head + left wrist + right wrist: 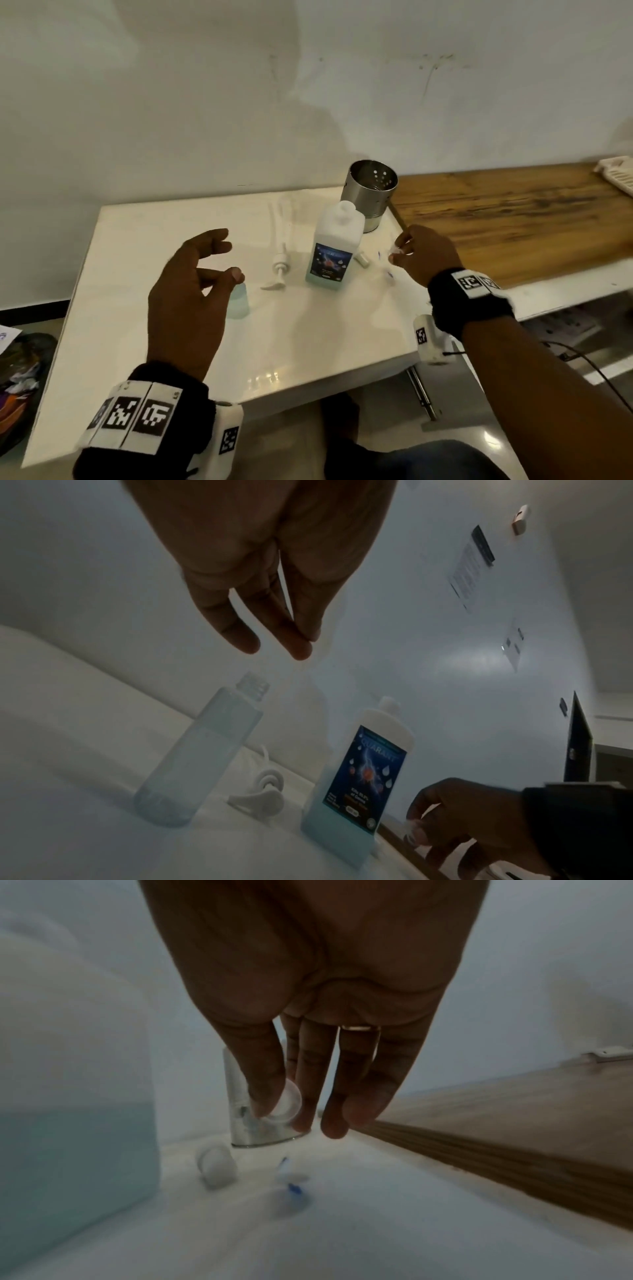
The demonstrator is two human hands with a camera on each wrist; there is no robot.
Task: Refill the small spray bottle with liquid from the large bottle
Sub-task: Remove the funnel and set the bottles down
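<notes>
Left hand (191, 291) hovering, fingers loosely spread, holding nothing. Small spray bottle (202, 753) upright, neck uncapped, just below its fingertips. Spray pump (279, 270) lying flat right of it. Large bottle (334, 250) upright between hands. Right hand (423, 255) pinching small clear cap (286, 1103) near steel cup (373, 195).

Left hand (185, 294) is raised above the table, fingers loosely spread and slightly curled, holding nothing. Right hand (426, 255) is extended forward, thumb and forefinger pinching a small clear cap (286, 1100); remaining fingers point downward.
</notes>
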